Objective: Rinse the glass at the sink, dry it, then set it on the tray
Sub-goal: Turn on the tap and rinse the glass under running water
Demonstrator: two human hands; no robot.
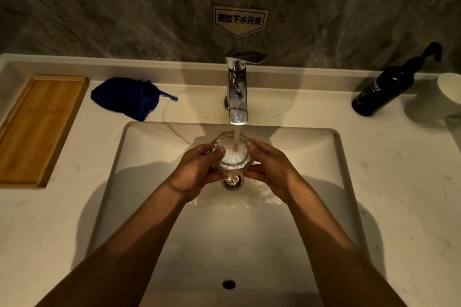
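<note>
The cloth is dark blue, the tray light brown wood, the bottle black, the wall grey with veins.

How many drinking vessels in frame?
2. The glass is held by both hands, left hand and right hand, under the faucet stream; a white cup sits at the counter's far-right edge, partly cropped.

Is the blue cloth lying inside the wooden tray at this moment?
No. The blue cloth lies on the counter to the right of the wooden tray, apart from it.
</note>
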